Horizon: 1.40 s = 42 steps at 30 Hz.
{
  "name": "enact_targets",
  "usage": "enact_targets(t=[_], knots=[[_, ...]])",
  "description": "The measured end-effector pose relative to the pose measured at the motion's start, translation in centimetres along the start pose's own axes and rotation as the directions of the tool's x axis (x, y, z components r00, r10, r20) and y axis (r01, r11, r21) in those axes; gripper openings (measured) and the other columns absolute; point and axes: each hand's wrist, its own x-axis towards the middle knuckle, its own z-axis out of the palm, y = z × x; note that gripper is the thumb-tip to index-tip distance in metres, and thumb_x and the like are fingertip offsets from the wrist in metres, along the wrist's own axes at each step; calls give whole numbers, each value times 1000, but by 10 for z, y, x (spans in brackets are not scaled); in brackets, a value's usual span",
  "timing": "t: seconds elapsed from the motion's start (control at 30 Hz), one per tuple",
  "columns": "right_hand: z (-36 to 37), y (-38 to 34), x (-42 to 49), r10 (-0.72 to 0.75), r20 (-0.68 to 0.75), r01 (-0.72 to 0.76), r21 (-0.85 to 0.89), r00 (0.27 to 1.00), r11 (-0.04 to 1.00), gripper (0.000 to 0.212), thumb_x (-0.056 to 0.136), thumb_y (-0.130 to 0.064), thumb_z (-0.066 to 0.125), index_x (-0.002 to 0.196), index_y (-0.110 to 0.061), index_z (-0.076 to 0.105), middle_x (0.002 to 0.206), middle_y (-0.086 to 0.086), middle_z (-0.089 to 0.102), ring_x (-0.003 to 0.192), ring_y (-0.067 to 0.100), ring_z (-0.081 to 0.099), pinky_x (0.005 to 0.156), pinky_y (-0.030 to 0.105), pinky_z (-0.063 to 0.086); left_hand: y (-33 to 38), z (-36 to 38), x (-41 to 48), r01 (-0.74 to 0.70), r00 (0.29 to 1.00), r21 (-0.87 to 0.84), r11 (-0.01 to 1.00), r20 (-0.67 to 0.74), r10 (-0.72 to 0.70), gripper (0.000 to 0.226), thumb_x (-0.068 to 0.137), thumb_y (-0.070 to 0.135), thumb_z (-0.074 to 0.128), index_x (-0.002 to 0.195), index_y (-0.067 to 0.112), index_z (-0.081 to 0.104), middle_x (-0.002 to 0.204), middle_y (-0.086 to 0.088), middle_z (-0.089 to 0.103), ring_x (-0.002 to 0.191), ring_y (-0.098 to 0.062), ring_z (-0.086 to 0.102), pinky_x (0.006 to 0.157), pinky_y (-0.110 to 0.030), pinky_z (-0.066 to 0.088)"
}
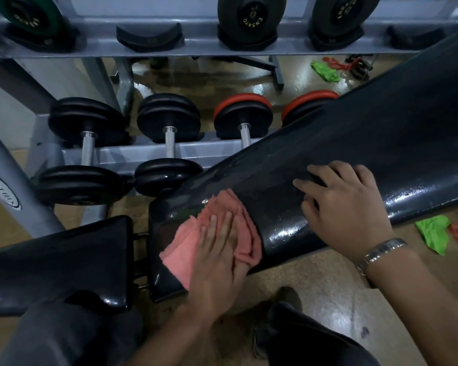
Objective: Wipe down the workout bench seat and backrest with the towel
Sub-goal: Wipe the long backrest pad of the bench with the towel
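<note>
The black padded backrest (pixel 381 143) slopes from the lower middle up to the upper right, and its surface looks wet and shiny. The black seat pad (pixel 64 260) lies at the lower left, separated from the backrest by a small gap. A folded pink towel (pixel 188 247) lies on the backrest's lower end. My left hand (pixel 217 260) presses flat on the towel, thumb curled around its near edge. My right hand (pixel 347 207), with a metal watch on the wrist, rests palm down on the backrest just right of the towel, fingers spread.
A grey dumbbell rack (pixel 148 151) stands close behind the bench, holding black dumbbells (pixel 85 143) and red-trimmed ones (pixel 242 114). A grey machine post (pixel 6 180) rises at the left. A green cloth (pixel 434 233) and an orange one lie on the floor at the right.
</note>
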Motion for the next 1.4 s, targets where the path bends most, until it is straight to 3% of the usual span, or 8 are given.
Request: enact_targets(t=[0.2,0.4,0.6,0.8,0.97,1.17,1.33,1.4], knots=[[-1,-3,1,12,30,-12,2,999,1000,41,92,-34,44,119,-25,73,131,6,65,120,34,54,103,55,38,-15,-9,86,270,962,-117,956,-17,-274,69,98,39,18,164,17,11,172,-1,9,160,-16,-2,129,-43,4],[-2,-1,0,17,-1,-17,32,1000,999,40,91,-34,45,118,-25,74,130,6,66,120,34,55,102,54,39,-35,-21,49,2,1000,-154,988,24,2,66,100,36,36,162,29,15,171,8,14,160,-14,5,130,-47,11],[2,-2,2,10,-4,-10,39,1000,999,39,91,-33,46,117,-24,74,130,7,66,120,34,55,103,55,39,-47,-26,115,223,970,-250,942,-35,-239,67,92,25,37,159,18,29,165,5,23,153,-5,12,129,-32,5],[2,1,-1,11,3,-11,44,1000,999,39,92,-33,46,120,-25,73,131,6,65,122,33,55,103,55,39,-69,-28,98,-32,999,-233,972,23,39,66,96,28,38,159,26,22,167,5,24,157,-6,14,129,-33,9],[1,0,2,24,24,-24,30,999,999,39,92,-33,46,118,-25,73,130,6,65,121,33,55,103,54,39,-59,-31,165,222,972,-207,953,-25,-232,43,102,26,40,140,24,62,139,1,65,125,-14,58,98,-28,43],[0,1,2,17,16,-18,34,1000,999,39,92,-34,46,119,-25,73,130,6,66,121,33,55,103,55,39,-56,-32,127,-62,997,-248,967,26,70,66,95,21,42,160,20,32,166,6,30,155,-4,22,129,-33,15],[1,-1,1,14,12,-14,31,1000,999,38,92,-33,46,117,-24,74,129,7,66,119,34,55,102,55,39,-43,-35,180,270,963,-189,944,62,-263,38,102,26,43,135,25,63,131,-4,70,122,-25,62,98,-35,47],[1,-1,-5,16,3,-16,43,1000,999,38,92,-32,47,117,-23,74,129,7,66,120,34,55,103,55,39,-22,-34,180,229,973,-257,939,26,-230,37,103,28,42,132,27,64,128,1,71,119,-21,63,98,-35,47]])
